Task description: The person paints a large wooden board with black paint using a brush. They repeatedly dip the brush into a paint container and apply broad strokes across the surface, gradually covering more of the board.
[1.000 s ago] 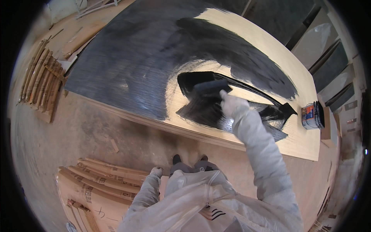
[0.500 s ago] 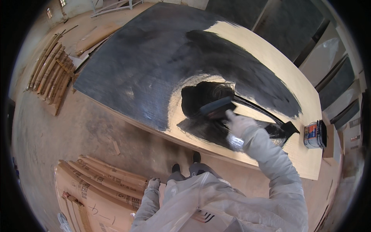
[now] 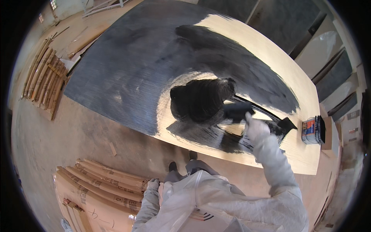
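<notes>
My gloved right hand (image 3: 257,129) grips a wide flat paintbrush (image 3: 239,111), blurred by motion and dark with black paint. The brush rests on a large pale wooden board (image 3: 176,141), over wet black paint (image 3: 197,99). Grey-black paint covers most of the board's left and far parts; pale wood shows along the far right and near edges. My gloved left hand (image 3: 153,184) is low at my side, its fingers curled, beside cardboard-wrapped packages (image 3: 112,181). What it holds, if anything, is hidden.
A paint bucket (image 3: 312,130) stands at the board's right end, beside a cardboard box (image 3: 329,135). More wrapped bundles (image 3: 46,77) are stacked on the floor at left. Dark panels (image 3: 284,23) lean at the far right. A white metal frame (image 3: 102,7) stands far left.
The brush and my right hand have moved to the right, and the thick black patch has spread right. The view has shifted slightly. My left hand stays by the packages.
</notes>
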Action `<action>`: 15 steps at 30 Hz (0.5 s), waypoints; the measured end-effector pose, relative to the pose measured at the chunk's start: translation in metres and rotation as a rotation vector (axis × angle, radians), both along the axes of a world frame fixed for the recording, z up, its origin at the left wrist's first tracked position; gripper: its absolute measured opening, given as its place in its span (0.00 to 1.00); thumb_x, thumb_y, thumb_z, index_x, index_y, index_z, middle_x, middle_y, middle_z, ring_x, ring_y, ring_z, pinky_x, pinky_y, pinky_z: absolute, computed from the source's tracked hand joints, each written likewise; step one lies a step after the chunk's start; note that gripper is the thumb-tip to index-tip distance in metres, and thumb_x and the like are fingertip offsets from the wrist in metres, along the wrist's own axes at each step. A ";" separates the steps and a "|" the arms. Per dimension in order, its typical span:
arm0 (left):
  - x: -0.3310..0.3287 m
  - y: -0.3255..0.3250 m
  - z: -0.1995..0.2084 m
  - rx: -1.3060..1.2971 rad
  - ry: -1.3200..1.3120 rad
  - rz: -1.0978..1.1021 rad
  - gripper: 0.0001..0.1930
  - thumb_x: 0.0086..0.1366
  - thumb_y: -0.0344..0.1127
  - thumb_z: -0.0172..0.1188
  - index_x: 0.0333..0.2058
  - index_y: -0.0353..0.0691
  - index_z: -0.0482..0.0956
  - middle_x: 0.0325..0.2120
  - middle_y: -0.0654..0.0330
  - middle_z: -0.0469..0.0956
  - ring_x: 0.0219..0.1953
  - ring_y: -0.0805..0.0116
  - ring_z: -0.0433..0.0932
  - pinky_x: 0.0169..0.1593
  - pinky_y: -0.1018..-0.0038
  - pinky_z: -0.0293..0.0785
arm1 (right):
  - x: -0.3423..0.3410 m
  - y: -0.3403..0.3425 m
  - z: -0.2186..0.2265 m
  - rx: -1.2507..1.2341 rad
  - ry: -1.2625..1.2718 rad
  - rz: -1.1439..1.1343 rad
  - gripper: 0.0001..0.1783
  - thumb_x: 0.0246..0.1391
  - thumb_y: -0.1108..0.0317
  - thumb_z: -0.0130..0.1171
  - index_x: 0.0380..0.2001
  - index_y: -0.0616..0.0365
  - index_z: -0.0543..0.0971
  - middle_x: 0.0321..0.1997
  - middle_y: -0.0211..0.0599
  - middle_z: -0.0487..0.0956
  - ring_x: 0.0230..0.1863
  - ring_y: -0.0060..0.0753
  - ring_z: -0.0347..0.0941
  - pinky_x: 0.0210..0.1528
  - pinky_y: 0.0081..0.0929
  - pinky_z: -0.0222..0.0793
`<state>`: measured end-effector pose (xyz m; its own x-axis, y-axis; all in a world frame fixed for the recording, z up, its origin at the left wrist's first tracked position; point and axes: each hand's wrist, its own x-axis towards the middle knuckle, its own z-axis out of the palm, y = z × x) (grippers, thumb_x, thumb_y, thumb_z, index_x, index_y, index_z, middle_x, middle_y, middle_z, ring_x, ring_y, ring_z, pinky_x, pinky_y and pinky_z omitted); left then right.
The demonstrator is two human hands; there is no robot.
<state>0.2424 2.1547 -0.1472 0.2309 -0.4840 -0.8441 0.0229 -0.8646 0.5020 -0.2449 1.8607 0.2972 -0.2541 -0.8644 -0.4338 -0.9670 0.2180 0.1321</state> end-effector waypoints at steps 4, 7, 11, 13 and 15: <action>-0.003 -0.009 0.008 0.078 -0.087 -0.136 0.13 0.73 0.40 0.63 0.39 0.34 0.86 0.25 0.60 0.82 0.25 0.70 0.79 0.28 0.70 0.74 | 0.013 -0.046 -0.016 -0.074 -0.090 -0.077 0.29 0.74 0.56 0.48 0.74 0.49 0.68 0.58 0.56 0.85 0.62 0.56 0.81 0.62 0.51 0.76; 0.023 -0.012 -0.010 0.079 -0.161 -0.154 0.11 0.72 0.38 0.63 0.40 0.35 0.86 0.24 0.61 0.81 0.25 0.70 0.78 0.28 0.70 0.74 | 0.049 0.021 -0.003 0.070 -0.104 0.097 0.34 0.72 0.55 0.50 0.78 0.39 0.62 0.56 0.55 0.85 0.60 0.57 0.82 0.62 0.50 0.76; 0.016 -0.030 0.009 -0.149 0.052 0.118 0.09 0.72 0.35 0.63 0.40 0.36 0.86 0.26 0.61 0.82 0.24 0.70 0.78 0.27 0.71 0.73 | -0.038 0.042 0.009 0.098 0.014 -0.164 0.35 0.72 0.51 0.49 0.80 0.36 0.60 0.60 0.57 0.84 0.62 0.57 0.81 0.65 0.49 0.74; 0.020 -0.023 0.003 -0.105 0.028 0.109 0.10 0.72 0.36 0.63 0.40 0.36 0.86 0.26 0.62 0.82 0.24 0.70 0.77 0.27 0.71 0.73 | -0.059 0.020 -0.010 0.015 0.004 -0.168 0.35 0.73 0.50 0.49 0.79 0.40 0.62 0.62 0.56 0.83 0.64 0.56 0.80 0.67 0.49 0.72; 0.021 -0.023 0.001 -0.034 -0.012 0.051 0.10 0.73 0.37 0.64 0.40 0.35 0.86 0.25 0.62 0.81 0.24 0.71 0.77 0.27 0.71 0.73 | -0.030 -0.012 -0.010 -0.012 -0.064 -0.028 0.35 0.72 0.47 0.51 0.79 0.40 0.62 0.63 0.54 0.83 0.66 0.57 0.78 0.68 0.48 0.71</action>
